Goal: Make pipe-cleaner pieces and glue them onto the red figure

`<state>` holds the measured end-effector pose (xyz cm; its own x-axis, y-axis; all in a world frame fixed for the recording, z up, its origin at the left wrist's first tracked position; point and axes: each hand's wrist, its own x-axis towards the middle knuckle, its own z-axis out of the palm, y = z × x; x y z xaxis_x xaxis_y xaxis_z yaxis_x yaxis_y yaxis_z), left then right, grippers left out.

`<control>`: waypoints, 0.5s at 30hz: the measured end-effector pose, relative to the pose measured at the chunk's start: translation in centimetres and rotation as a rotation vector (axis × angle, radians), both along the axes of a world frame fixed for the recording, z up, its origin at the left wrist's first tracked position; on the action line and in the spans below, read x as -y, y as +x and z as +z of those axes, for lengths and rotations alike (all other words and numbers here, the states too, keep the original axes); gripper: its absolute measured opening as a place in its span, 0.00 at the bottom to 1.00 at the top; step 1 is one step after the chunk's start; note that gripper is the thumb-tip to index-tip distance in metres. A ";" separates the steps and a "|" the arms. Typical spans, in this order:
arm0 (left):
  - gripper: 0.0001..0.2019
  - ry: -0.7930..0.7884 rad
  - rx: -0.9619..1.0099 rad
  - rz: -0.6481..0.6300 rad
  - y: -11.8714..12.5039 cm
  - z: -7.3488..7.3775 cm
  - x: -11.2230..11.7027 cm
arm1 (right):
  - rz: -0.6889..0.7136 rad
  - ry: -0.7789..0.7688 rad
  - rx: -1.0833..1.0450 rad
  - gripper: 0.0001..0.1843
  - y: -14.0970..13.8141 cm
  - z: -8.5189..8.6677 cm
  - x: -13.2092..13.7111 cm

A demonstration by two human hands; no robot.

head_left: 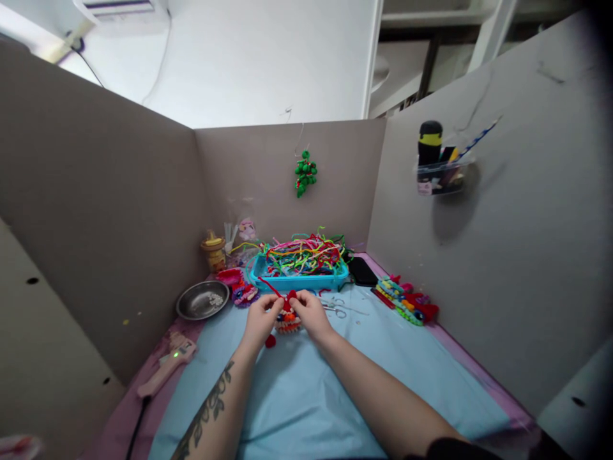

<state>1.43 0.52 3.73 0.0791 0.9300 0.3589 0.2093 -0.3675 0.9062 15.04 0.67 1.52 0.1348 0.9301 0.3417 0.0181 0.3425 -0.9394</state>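
My left hand [261, 317] and my right hand [310, 313] meet in the middle, fingertips pinched on the red top of a small pipe-cleaner figure [288, 326]. Its lower part is banded in peach and red, with dark spots and an orange bit in front. A loose red pipe-cleaner end [269, 285] sticks up past my left fingers. The exact spot where the fingertips press is partly hidden. On the cloth just below my left hand lies a red fuzzy ball [271, 341].
A blue tray [301, 282] piled with coloured pipe cleaners stands behind. To the left are a metal bowl [203, 300] and a pink glue gun [167, 367]. Scissors [338, 312], a black phone [363, 271] and colourful fuzzy pieces [407, 300] lie right. Grey panels enclose three sides.
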 end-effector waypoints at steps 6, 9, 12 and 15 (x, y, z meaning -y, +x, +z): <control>0.14 0.025 -0.036 0.005 -0.1 0.2 0.0 | -0.045 0.132 0.397 0.08 0.3 0.5 0.2; 0.13 0.076 -0.109 0.028 -0.2 0.3 0.1 | -0.038 0.169 0.524 0.08 0.5 0.6 0.2; 0.13 0.131 -0.175 0.028 -0.3 0.4 0.2 | -0.019 0.175 0.635 0.08 0.8 0.5 0.1; 0.11 0.166 -0.221 0.010 -0.6 0.6 0.2 | -0.015 0.159 0.742 0.08 1.1 0.6 0.0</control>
<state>0.85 0.36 4.28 0.1636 0.8610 0.4816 0.3991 -0.5042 0.7658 16.10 0.67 2.09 -0.1708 0.8619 0.4775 0.6314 0.4677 -0.6185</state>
